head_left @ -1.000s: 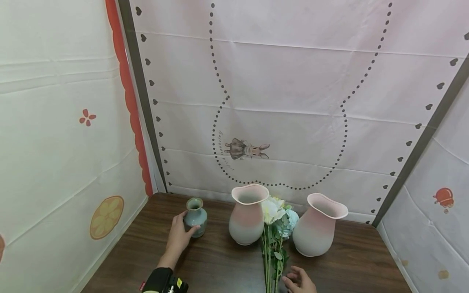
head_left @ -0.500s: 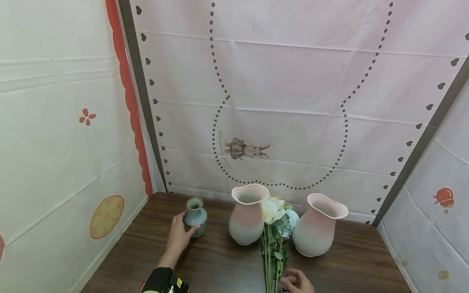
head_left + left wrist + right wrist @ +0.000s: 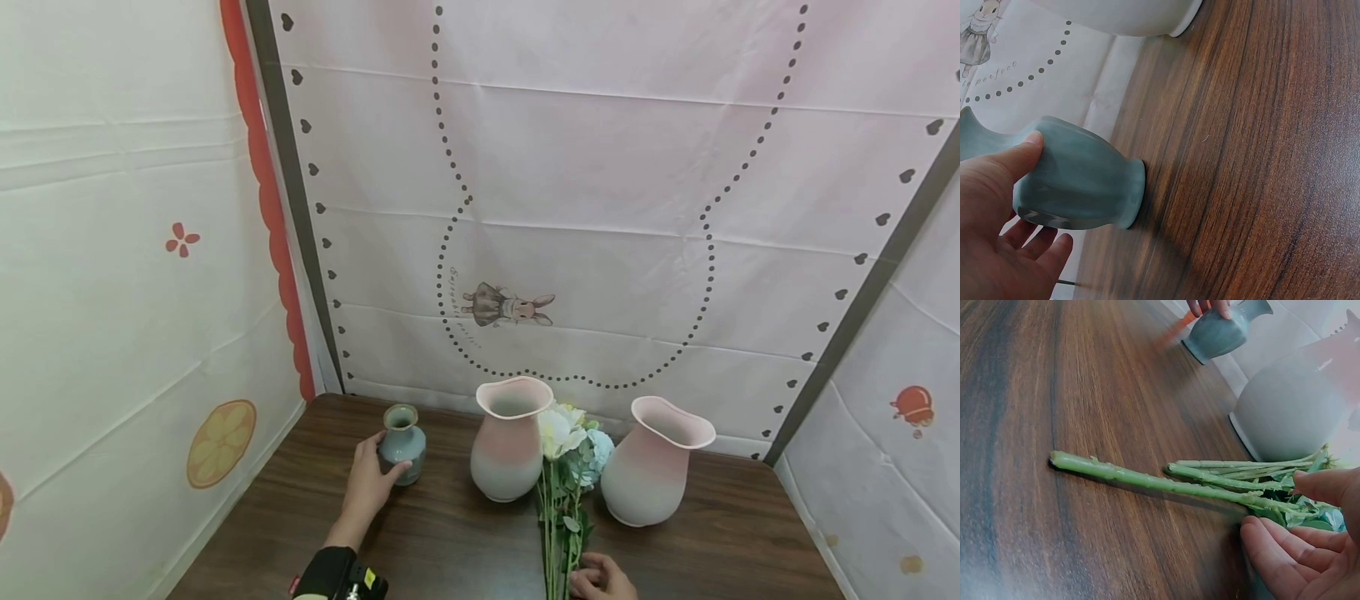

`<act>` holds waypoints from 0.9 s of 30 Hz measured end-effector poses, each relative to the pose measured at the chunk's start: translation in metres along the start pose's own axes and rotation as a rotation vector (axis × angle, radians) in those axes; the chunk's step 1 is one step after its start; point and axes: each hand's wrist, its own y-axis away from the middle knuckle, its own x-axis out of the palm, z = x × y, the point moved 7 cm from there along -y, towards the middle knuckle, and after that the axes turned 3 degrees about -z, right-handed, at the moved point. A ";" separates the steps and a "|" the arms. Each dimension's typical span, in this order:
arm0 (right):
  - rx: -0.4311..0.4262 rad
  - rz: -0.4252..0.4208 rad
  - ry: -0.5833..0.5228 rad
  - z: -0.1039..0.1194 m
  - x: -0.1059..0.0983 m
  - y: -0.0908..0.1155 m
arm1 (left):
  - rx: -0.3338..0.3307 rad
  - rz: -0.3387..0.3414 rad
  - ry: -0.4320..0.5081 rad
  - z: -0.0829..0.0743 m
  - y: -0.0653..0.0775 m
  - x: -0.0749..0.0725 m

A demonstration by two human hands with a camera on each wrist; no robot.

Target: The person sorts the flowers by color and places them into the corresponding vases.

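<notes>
At the table's left, my left hand [image 3: 367, 483] grips a small blue-green vase [image 3: 403, 450] that stands upright. Its thumb lies across the glazed body of the vase [image 3: 1079, 175] in the left wrist view, with fingers on the far side. Long-stemmed flowers lie in the middle, with a white bloom [image 3: 557, 433], a pale blue bloom [image 3: 597, 450] and green stems [image 3: 553, 533]. My right hand [image 3: 606, 578] is at the right side of the stems. In the right wrist view its thumb and fingers [image 3: 1275, 559] stand apart around the leafy part of the stems.
Two larger pink-and-white vases with wavy rims stand on the dark wooden table [image 3: 465, 550]: one vase [image 3: 504, 458] left of the blooms, another vase [image 3: 647, 475] right of them. Printed cloth walls [image 3: 600, 283] enclose the table's back and sides.
My right hand has shifted slightly left and down, closer against the flower stems. The left hand and the small vase have stayed in place.
</notes>
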 end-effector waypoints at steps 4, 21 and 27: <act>-0.004 -0.001 -0.018 0.000 0.002 -0.001 | 0.004 -0.009 -0.003 0.002 -0.002 0.001; -0.071 0.039 -0.059 -0.001 0.010 -0.006 | 0.006 -0.007 -0.020 0.000 0.001 0.001; -0.086 0.021 -0.076 -0.001 0.010 -0.007 | 0.009 -0.011 -0.021 -0.001 0.002 0.000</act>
